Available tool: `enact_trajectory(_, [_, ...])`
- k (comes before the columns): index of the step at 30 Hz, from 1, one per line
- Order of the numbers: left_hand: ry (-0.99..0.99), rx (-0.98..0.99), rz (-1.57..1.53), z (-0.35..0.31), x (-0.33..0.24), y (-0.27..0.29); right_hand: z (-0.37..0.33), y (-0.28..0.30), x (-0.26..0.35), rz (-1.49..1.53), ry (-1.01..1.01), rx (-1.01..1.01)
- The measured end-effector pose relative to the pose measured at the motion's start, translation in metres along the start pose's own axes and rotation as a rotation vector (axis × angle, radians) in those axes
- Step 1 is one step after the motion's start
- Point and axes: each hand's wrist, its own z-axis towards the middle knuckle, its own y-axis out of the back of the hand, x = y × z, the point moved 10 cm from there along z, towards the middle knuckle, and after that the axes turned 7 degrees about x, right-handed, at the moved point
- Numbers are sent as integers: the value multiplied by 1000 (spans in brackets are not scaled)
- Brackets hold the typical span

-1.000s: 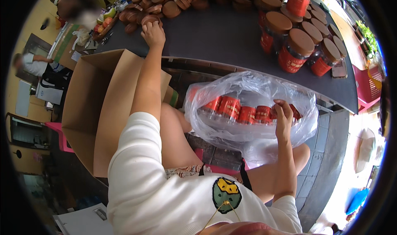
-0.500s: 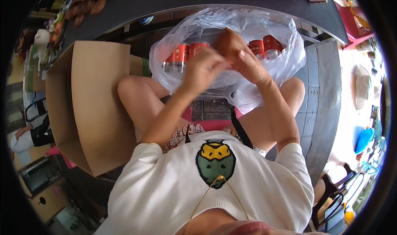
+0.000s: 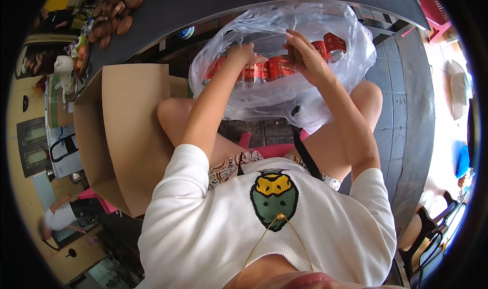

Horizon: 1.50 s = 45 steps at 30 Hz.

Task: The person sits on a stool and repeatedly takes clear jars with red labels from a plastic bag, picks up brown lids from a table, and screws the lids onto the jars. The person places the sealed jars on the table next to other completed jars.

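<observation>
A crumpled clear plastic bag (image 3: 239, 103) lies open in front of me, between my knees and the dark table. Inside it stand several clear jars (image 3: 280, 67) with red labels. My left hand (image 3: 243, 55) reaches in over the jars on the left side, its visible fingers apart and pointing right; whether it touches a jar is hard to see. Over the right part of the bag, my right hand (image 3: 311, 62) is closed round a brown lid (image 3: 293, 56), seen edge-on and mostly covered by the fingers.
A tall open cardboard box (image 3: 134, 136) stands at my left knee. Brown round lids (image 3: 114, 14) are heaped on the dark table (image 3: 203, 1) at the far left. Black chairs (image 3: 432, 233) stand at the lower right. Another person (image 3: 61, 215) is in the background at left.
My hands, close together over the bag before, have parted. The left hand has moved away and in among the jars. The brown lid has shifted slightly right with my right hand.
</observation>
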Motion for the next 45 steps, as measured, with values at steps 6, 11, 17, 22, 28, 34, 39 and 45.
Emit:
enact_trajectory(6, [-15, 121, -172, 47, 20, -24, -2, -2, -7, -48, -48, -57])
enact_trajectory(11, [-296, -85, -1202, -82, 9, 31, -5, 16, 13, -35, 79, -148])
enact_trajectory(17, [-498, -320, -1935, -173, 6, 14, -23, -28, 48, -14, 298, 130])
enact_trajectory(22, [-538, -404, -1984, -193, -34, 14, -40, -53, 56, 35, 460, 221])
enact_trajectory(28, [-559, -379, -1933, -197, -47, 22, -48, -45, 67, -43, 531, 239])
enact_trajectory(34, [-469, -402, -1954, -193, -41, 15, -49, -48, 67, -266, 527, 146])
enact_trajectory(39, [-429, -165, -2107, -173, -48, -1, -59, -39, 74, -456, 639, 80])
enact_trajectory(45, [-457, 314, -2284, -177, -61, -18, -80, -82, 94, -795, 787, 172])
